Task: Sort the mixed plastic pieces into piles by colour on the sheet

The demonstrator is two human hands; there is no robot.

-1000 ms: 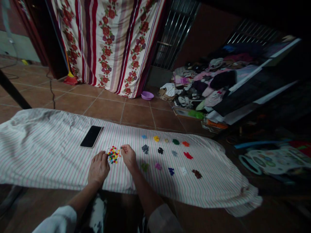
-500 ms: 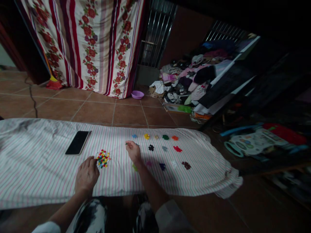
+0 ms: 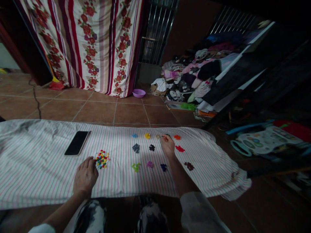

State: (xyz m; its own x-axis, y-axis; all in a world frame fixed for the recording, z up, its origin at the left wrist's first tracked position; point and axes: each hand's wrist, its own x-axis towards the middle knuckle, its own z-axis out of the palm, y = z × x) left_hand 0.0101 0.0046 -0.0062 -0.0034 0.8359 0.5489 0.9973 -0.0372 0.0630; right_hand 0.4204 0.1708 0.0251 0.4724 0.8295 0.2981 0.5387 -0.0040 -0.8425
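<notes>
My left hand (image 3: 85, 174) rests on the striped cloth with its fingers lying loosely forward. Its fingertips are at the left edge of a mixed pile of small coloured pieces (image 3: 103, 159). My right hand (image 3: 168, 145) is pinched over the back row, between a tan pile (image 3: 158, 137) and a dark green pile (image 3: 167, 135), which it partly covers. Whatever is in the pinch is too small to make out. Around it lie an orange pile (image 3: 177, 137), a red pile (image 3: 180, 148), a black pile (image 3: 152, 147) and a yellow pile (image 3: 147, 136).
More single-colour piles lie nearby: light blue (image 3: 134, 135), grey (image 3: 136, 148), lime green (image 3: 136, 167), pink (image 3: 149, 164), navy (image 3: 163, 167) and brown (image 3: 189, 166). A phone (image 3: 77, 143) lies at left. Beyond stand a purple basin (image 3: 139, 93) and heaped clothes (image 3: 191, 72).
My right hand has moved right, from above the grey pile to the tan and dark green piles. My left hand has stayed beside the mixed pile.
</notes>
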